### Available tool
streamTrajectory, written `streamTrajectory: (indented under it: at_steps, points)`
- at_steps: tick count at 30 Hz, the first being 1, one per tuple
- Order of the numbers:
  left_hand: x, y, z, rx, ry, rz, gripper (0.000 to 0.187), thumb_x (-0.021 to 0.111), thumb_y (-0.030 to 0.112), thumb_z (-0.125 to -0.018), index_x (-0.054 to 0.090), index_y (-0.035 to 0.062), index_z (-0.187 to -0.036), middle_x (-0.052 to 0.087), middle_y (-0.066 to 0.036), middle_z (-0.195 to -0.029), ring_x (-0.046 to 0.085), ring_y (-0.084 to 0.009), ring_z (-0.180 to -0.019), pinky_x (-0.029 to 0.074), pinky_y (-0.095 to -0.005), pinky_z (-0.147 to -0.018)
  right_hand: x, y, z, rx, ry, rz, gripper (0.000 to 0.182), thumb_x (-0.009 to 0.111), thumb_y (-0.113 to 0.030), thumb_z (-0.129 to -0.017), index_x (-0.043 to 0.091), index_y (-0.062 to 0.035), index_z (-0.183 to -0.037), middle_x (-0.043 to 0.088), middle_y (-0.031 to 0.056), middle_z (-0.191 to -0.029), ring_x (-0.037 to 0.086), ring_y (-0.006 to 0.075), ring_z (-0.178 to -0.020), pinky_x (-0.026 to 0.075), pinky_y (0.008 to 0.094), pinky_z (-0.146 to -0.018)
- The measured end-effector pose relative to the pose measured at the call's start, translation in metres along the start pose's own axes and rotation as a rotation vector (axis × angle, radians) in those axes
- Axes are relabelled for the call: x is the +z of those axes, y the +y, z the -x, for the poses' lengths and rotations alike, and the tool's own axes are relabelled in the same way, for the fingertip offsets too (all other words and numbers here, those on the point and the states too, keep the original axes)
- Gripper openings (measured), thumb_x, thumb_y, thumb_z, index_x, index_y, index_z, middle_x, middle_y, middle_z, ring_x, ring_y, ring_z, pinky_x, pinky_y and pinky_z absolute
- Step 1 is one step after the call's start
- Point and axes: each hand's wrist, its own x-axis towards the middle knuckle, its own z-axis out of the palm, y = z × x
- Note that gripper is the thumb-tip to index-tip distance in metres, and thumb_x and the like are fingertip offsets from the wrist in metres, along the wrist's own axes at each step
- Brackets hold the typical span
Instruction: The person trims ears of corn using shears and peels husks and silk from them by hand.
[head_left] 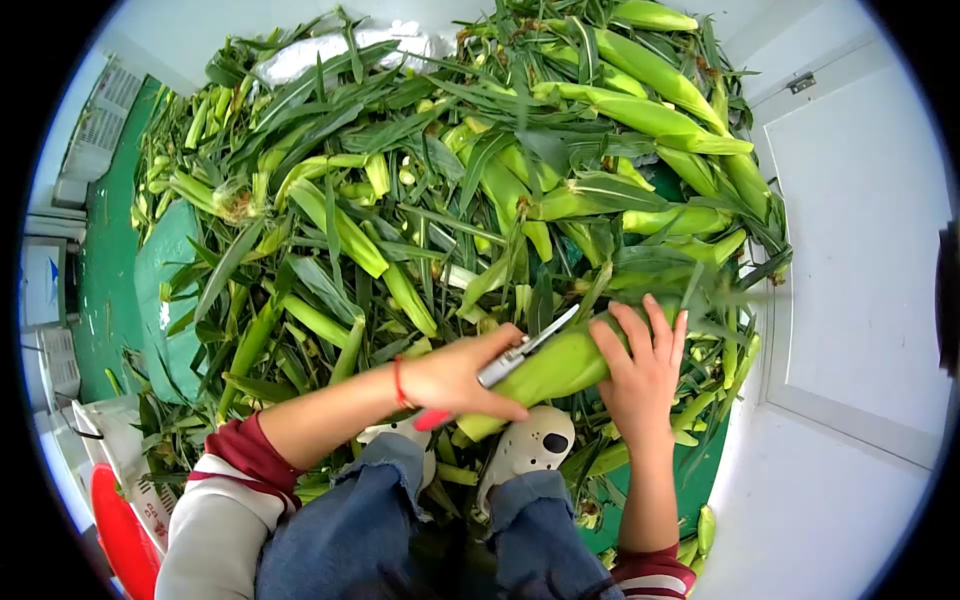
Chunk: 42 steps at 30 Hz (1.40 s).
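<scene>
An ear of corn in its green husk point(555, 368) lies slanted in front of my knees, its cut stalk end towards the lower left. My left hand point(465, 375) is closed around a knife point(512, 358) with a silver body and red end, and touches the husk near the stalk end. The blade points up and right along the ear. My right hand point(640, 365) rests on the ear's upper right part with its fingers bent over it. Loose leaves, partly blurred, surround the ear's far tip.
A large heap of husks, leaves and unhusked ears point(400, 200) fills the floor ahead. My shoes point(530, 445) are just below the ear. A white door point(865, 250) stands at right. At left are a red object point(120, 530), a white bag point(130, 450) and green floor point(110, 260).
</scene>
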Motion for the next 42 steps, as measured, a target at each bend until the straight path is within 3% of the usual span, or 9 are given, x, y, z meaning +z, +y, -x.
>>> streamTrajectory:
  at_steps: [4,7,9,15,20,23,31,37,42]
  points:
    - [0.029,-0.014,0.001,0.105,0.189,0.069,0.056,0.074,0.023,-0.07,0.041,0.0029,-0.111,0.055,-0.014,-0.088,0.054,-0.0204,-0.077,0.045,-0.0323,-0.071,0.018,-0.013,0.012,0.516,0.429,-0.271,0.056,0.063,-0.004,-0.078,0.043,-0.0087,-0.131,0.046,0.0157,-0.129,0.039,0.0331,-0.124,0.03,0.0478,-0.105]
    - [0.031,-0.021,0.009,0.11,0.177,0.111,0.054,0.073,0.02,-0.07,0.041,0.0036,-0.11,0.055,-0.014,-0.087,0.053,-0.019,-0.076,0.045,-0.0314,-0.069,0.032,-0.019,0.024,1.107,0.367,-1.758,0.048,0.054,-0.013,-0.09,0.034,-0.0045,-0.133,0.046,0.014,-0.13,0.046,0.0299,-0.119,0.038,0.0453,-0.098]
    - [0.028,-0.011,0.013,0.043,0.102,0.061,0.053,0.073,0.02,-0.07,0.041,0.0042,-0.11,0.055,-0.011,-0.09,0.052,-0.0162,-0.08,0.044,-0.0298,-0.069,0.041,-0.037,0.022,1.122,0.107,-2.032,0.042,0.047,-0.02,-0.095,0.034,-0.005,-0.133,0.047,0.0138,-0.129,0.05,0.0274,-0.114,0.043,0.0424,-0.093]
    - [0.026,-0.019,0.021,-0.021,0.111,0.762,0.074,0.061,-0.004,-0.068,0.034,0.0021,-0.136,0.051,-0.008,-0.124,0.052,-0.0158,-0.108,0.042,-0.0259,-0.091,0.032,-0.04,0.02,0.759,0.4,-2.309,0.067,0.057,-0.051,-0.08,0.041,-0.0059,-0.127,0.047,0.0128,-0.129,0.047,0.0345,-0.117,0.039,0.0469,-0.099]
    - [-0.022,-0.025,0.022,-0.183,0.657,0.877,0.046,0.062,0.01,-0.079,0.045,0.0031,-0.121,0.057,-0.01,-0.106,0.06,-0.0193,-0.09,0.054,-0.0315,-0.067,0.027,0.012,0.027,0.834,0.813,-2.143,0.058,0.057,-0.042,-0.086,0.04,-0.0081,-0.13,0.047,0.009,-0.13,0.045,0.0258,-0.12,0.036,0.0437,-0.102]
    - [-0.034,-0.036,0.016,-0.256,0.924,0.892,0.041,0.066,0.018,-0.08,0.046,0.0072,-0.115,0.056,-0.005,-0.092,0.057,-0.0168,-0.079,0.051,-0.0308,-0.07,0.024,0.013,0.03,1.012,0.934,-1.861,0.054,0.056,-0.039,-0.088,0.042,-0.0043,-0.127,0.049,0.012,-0.128,0.047,0.0251,-0.118,0.039,0.0425,-0.1]
    - [0.058,0.005,0.034,-0.387,-0.13,1.154,0.073,0.062,0.013,-0.079,0.023,0.0128,-0.14,0.047,-0.007,-0.108,0.052,-0.0179,-0.099,0.042,-0.0315,-0.087,0.033,-0.007,0.026,0.821,0.812,-1.765,0.056,0.054,-0.031,-0.088,0.036,-0.0015,-0.132,0.044,0.0124,-0.132,0.043,0.0282,-0.122,0.036,0.0451,-0.104]
    - [0.055,0.019,0.015,-0.382,-0.25,1.276,0.08,0.054,0.009,-0.082,0.006,0.0141,-0.147,0.047,-0.009,-0.121,0.046,-0.0231,-0.118,0.041,-0.0385,-0.098,0.041,-0.023,0.035,0.776,0.727,-1.846,0.065,0.057,-0.035,-0.083,0.034,-0.0018,-0.133,0.044,0.0118,-0.132,0.042,0.0295,-0.124,0.034,0.0457,-0.105]
    - [0.065,0.013,0.015,-0.287,-0.124,1.12,0.073,0.052,0.007,-0.08,0.017,0.0122,-0.144,0.055,-0.008,-0.097,0.062,-0.0208,-0.079,0.051,-0.0321,-0.072,0.038,-0.018,0.03,0.782,0.675,-1.857,0.066,0.056,-0.038,-0.082,0.034,-0.0026,-0.133,0.044,0.011,-0.133,0.041,0.0283,-0.125,0.035,0.0452,-0.105]
